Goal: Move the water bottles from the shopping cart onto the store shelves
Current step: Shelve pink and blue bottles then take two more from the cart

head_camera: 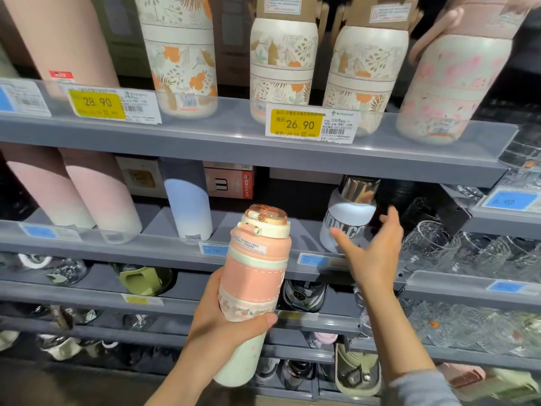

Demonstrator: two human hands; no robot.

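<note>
Left hand [222, 323] clamped around the upright pink bottle [254, 276], long axis vertical, held just below and in front of the middle shelf [164, 247]; right hand [371, 250] spread empty, nearer that shelf, beside a white bottle [345, 218]

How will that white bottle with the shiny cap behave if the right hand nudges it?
The white bottle looks rigid; tall and narrow, it may tip. It leans already. The right hand is open beside it, near glass cups.
</note>
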